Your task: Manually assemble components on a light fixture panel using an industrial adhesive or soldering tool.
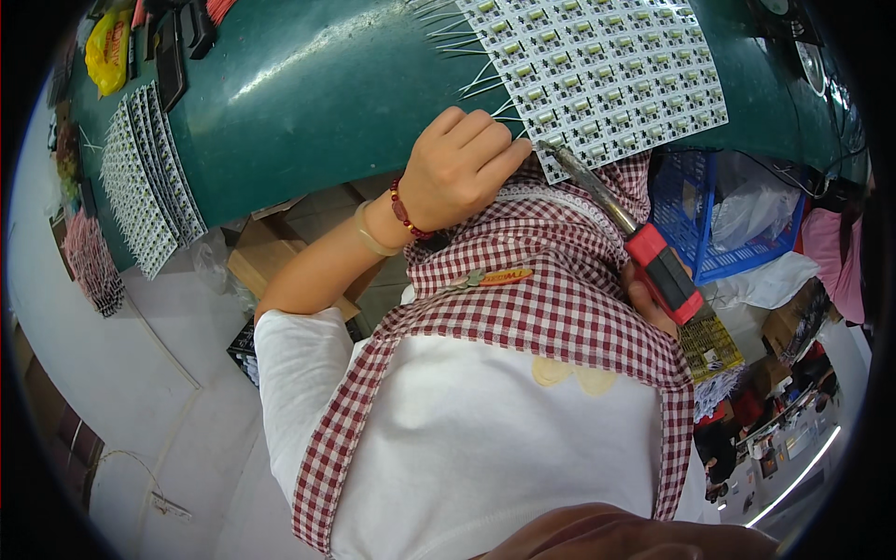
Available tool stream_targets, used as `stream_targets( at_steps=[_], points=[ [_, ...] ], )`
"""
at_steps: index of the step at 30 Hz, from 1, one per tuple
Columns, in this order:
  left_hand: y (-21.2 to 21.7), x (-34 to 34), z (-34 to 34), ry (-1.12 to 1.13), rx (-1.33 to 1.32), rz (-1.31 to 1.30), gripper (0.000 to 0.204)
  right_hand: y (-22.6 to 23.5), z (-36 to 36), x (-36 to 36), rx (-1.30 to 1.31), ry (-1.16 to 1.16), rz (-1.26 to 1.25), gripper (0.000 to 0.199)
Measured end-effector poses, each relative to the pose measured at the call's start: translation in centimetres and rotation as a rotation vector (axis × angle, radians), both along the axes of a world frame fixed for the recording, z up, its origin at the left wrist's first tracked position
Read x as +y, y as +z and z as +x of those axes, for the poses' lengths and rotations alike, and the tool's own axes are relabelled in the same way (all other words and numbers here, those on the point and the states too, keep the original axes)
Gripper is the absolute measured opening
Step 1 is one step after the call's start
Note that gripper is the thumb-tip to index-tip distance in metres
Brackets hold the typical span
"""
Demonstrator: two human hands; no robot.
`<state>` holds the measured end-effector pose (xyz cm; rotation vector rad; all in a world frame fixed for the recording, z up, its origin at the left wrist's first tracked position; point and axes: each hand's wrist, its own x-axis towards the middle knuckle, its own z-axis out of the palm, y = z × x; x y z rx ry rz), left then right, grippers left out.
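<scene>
The white rectangular circuit-board sheet [611, 79] lies on the green tabletop [308, 112] at two o'clock from the nearer left hand [464, 168], fingers curled, any hold unclear; the right hand [644, 303] wraps the red-and-black soldering iron [644, 247], tip toward half past ten.

The worktop [308, 103] is a deep, glossy green with pale streaks of glare; the sheet [597, 79] over its near edge is white, patterned in regular rows of pale yellow and black, with whitish wires [457, 45] along one side; the iron [644, 245] pairs a red-and-black handle with a brownish-grey shaft; toward the worktop's left end, the bag [107, 51] is yellow with red marks, the stack [149, 177] at the near left corner white with dark and yellowish specks; the apron [523, 327] is checked dark red and white, the shirt [467, 439] plain white; the bracelet [399, 207] is dark red and gold, the bangle [369, 235] cream; beyond the near edge, the basket [686, 210] is blue.
</scene>
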<state>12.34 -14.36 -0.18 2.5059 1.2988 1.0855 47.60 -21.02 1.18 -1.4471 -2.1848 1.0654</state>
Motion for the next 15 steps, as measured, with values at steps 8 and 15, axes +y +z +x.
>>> stream_targets(
  at_steps=[8, 15],
  points=[
    [0.0, -0.2, 0.1, 0.007, 0.027, 0.012, 0.031, -0.6, 0.2, 0.0, 0.122, 0.013, 0.017, 0.027],
    [0.0, -0.1, 0.2, 0.008, 0.036, 0.030, 0.031, 0.4, -0.6, 0.2, 0.121, 0.015, 0.073, 0.027]
  ],
)
